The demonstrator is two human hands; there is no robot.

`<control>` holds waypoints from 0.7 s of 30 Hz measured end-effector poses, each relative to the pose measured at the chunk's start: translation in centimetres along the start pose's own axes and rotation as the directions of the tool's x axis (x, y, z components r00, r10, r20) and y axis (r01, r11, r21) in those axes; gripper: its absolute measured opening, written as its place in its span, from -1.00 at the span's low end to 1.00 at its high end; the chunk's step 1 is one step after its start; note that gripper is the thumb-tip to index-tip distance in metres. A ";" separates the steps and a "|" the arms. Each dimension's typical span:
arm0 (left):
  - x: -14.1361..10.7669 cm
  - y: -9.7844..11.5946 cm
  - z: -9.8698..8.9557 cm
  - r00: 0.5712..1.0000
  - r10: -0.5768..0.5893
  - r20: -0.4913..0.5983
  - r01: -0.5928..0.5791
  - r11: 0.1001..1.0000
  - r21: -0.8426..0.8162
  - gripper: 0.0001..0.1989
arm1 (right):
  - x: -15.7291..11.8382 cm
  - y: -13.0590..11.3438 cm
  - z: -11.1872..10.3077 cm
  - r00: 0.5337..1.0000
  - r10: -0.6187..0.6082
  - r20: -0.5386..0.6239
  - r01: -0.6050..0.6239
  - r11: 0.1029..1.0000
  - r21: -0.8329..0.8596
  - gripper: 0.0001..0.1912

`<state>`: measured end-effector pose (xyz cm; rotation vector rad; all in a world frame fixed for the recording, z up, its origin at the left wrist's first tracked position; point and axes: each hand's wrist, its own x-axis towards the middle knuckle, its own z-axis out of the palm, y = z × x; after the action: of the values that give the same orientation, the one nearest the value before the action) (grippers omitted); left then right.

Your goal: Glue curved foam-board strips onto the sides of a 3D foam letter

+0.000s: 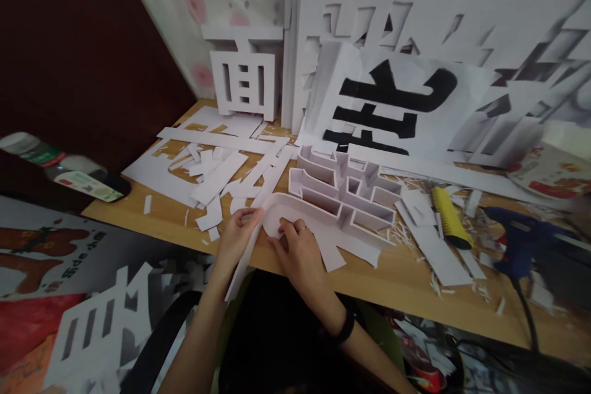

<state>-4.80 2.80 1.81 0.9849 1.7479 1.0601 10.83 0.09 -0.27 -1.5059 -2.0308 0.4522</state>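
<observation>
A white foam-board character with upright strip walls (318, 203) lies on the wooden table in front of me. My left hand (240, 234) pinches a long white strip (242, 268) between thumb and fingers, at the left end of the character. This strip hangs down past the table's front edge, and its upper part runs along the curved wall. My right hand (298, 252) rests on the flat base inside the curve, its fingers bent and drawn together; whether anything small is between them is hidden.
Right of the character are a yellow utility object (450, 218), a blue glue gun (514, 240) with its cable, and scraps. A bottle (69, 169) stands tilted in view at left. Behind are a finished white character (244, 77) and a black-printed sheet (392, 98).
</observation>
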 end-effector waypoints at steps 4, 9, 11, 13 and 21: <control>-0.1 0.0 0.2 1.000 -0.003 -0.022 0.003 1.000 -0.003 -0.40 | 0.0 0.0 0.0 0.999 -0.028 -0.030 0.027 1.000 -0.010 -0.75; -0.1 -0.1 0.3 0.999 -0.014 -0.035 0.014 1.000 -0.001 -0.41 | -0.1 -0.1 0.0 0.999 -0.009 -0.035 0.008 1.000 -0.028 -0.79; -0.1 -0.1 0.3 0.999 -0.018 -0.032 0.018 1.000 0.003 -0.42 | 0.0 -0.1 0.0 1.000 0.002 -0.027 -0.002 1.000 -0.022 -0.80; -0.2 0.0 0.2 0.999 -0.016 -0.035 0.017 1.000 0.010 -0.43 | 0.0 -0.1 0.0 1.000 0.002 -0.017 -0.002 1.000 -0.010 -0.80; -0.5 0.4 0.0 0.999 0.031 -0.008 -0.030 0.996 0.081 -0.44 | 0.0 -0.1 -0.1 1.000 0.016 -0.012 -0.016 1.000 0.002 -0.80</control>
<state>-4.59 2.43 2.34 1.0609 1.8006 1.0219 10.80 0.08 -0.10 -1.5218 -2.0099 0.4500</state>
